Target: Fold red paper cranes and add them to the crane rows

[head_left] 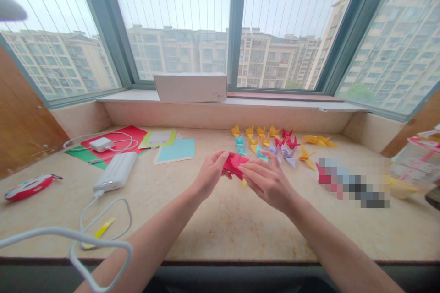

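While the left hand point(210, 171) pinches one edge of the red paper point(234, 164) above the table point(220, 219) and the right hand point(267, 182) pinches the other, a fold seems underway (finished paper cranes point(266, 143) lie just beyond), likely needing a firm crease.

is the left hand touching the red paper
Touching: the head view shows the left hand with its fingers pinching the red paper.
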Demonstrator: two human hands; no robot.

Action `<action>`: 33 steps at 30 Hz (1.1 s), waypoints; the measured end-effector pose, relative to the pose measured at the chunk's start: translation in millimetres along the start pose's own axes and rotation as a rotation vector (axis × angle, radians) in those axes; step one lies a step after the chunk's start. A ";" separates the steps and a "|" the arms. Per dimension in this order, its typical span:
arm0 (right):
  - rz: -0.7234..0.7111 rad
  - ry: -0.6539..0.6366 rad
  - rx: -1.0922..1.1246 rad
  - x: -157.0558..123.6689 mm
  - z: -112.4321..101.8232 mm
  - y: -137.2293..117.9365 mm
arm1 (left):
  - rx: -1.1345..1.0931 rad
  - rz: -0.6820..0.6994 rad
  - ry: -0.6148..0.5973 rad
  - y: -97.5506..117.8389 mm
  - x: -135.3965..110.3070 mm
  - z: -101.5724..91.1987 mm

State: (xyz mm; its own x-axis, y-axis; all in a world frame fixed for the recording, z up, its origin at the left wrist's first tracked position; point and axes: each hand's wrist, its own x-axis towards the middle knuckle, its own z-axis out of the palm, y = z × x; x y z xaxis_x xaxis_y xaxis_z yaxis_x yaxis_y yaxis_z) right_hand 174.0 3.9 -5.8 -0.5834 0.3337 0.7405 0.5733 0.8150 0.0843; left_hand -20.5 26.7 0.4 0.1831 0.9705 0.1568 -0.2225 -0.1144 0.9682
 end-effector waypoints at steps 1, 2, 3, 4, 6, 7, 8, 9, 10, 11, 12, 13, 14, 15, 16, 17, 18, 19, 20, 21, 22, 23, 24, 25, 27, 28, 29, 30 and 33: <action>0.005 0.017 -0.002 0.2 -0.5 -1.1 | -0.001 0.002 -0.007 -0.3 -0.6 0.7; 0.015 0.030 -0.001 0.2 -0.6 -2.1 | -0.004 0.004 -0.012 -0.5 -1.4 1.6; 0.031 0.043 0.005 -0.1 -0.3 -2.7 | -0.011 0.005 -0.019 -0.5 -2.6 2.7; 0.054 0.058 0.018 -0.6 0.5 -2.9 | -0.018 0.008 -0.030 -0.5 -3.9 4.0; 0.113 0.100 0.067 -2.1 3.4 -2.2 | -0.033 0.016 -0.071 -0.3 -6.9 6.5; 0.146 0.125 0.101 -2.8 5.3 -1.4 | -0.036 0.023 -0.098 -0.3 -8.3 7.6; 0.183 0.149 0.140 -3.5 7.2 -0.6 | -0.034 0.030 -0.123 -0.5 -9.5 8.5; 0.223 0.172 0.186 -3.9 8.9 0.2 | -0.028 0.038 -0.144 -0.9 -10.4 9.2; 0.264 0.188 0.238 -4.0 10.4 0.8 | -0.021 0.046 -0.160 -1.5 -10.9 9.6; 0.309 0.198 0.298 -3.9 11.6 1.2 | -0.012 0.054 -0.170 -2.2 -11.1 9.7; 0.358 0.205 0.366 -3.4 12.4 1.3 | -0.004 0.062 -0.175 -3.0 -10.9 9.6; 0.409 0.207 0.441 -2.7 12.9 1.2 | 0.005 0.071 -0.177 -3.9 -10.5 9.2; 0.457 0.208 0.518 -2.0 13.2 0.8 | 0.012 0.079 -0.177 -4.8 -9.9 8.6; 0.501 0.206 0.592 -1.2 13.3 0.4 | 0.022 0.086 -0.179 -5.6 -9.2 7.9; 0.540 0.202 0.660 -0.5 13.3 -0.1 | 0.034 0.088 -0.184 -6.5 -8.4 7.1; 0.575 0.198 0.720 0.1 13.3 -0.5 | 0.047 0.090 -0.190 -7.3 -7.6 6.4; 0.606 0.194 0.769 0.6 13.3 -0.6 | 0.059 0.090 -0.199 -8.0 -6.9 5.7; 0.635 0.189 0.805 0.8 13.3 -0.4 | 0.068 0.090 -0.208 -8.7 -6.3 5.1; 0.661 0.187 0.828 0.9 13.4 0.1 | 0.073 0.088 -0.219 -9.3 -5.9 4.7; 0.687 0.191 0.838 0.8 13.4 0.9 | 0.074 0.086 -0.228 -9.8 -5.6 4.5; 0.715 0.201 0.835 0.5 13.4 2.1 | 0.069 0.083 -0.235 -10.3 -5.5 4.4; 0.745 0.215 0.824 0.1 13.4 3.4 | 0.061 0.080 -0.242 -10.6 -5.6 4.6; 0.772 0.230 0.805 -0.4 13.4 4.6 | 0.055 0.077 -0.248 -10.8 -5.7 5.0; 0.792 0.243 0.778 -1.1 13.4 5.6 | 0.053 0.079 -0.254 -11.0 -6.0 5.5; 0.793 0.251 0.717 -2.4 13.7 6.0 | 0.059 0.085 -0.257 -11.3 -6.6 6.6; 0.769 0.246 0.683 -3.0 13.9 5.3 | 0.072 0.087 -0.250 -11.4 -6.9 7.2; 0.731 0.237 0.648 -3.4 14.2 3.8 | 0.088 0.085 -0.239 -11.6 -7.1 7.6; 0.685 0.222 0.616 -3.7 14.6 1.8 | 0.103 0.078 -0.227 -12.0 -7.3 7.9; 0.530 0.178 0.529 -2.7 15.5 -5.5 | 0.118 0.048 -0.208 -13.3 -7.4 8.1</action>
State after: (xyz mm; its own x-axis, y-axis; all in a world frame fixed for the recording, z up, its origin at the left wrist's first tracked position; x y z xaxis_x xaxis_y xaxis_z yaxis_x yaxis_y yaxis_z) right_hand 163.5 5.9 -18.6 -0.1807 0.6981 0.6928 0.3724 0.7005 -0.6088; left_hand -11.1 19.3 -12.0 0.3710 0.9001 0.2284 -0.1250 -0.1953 0.9727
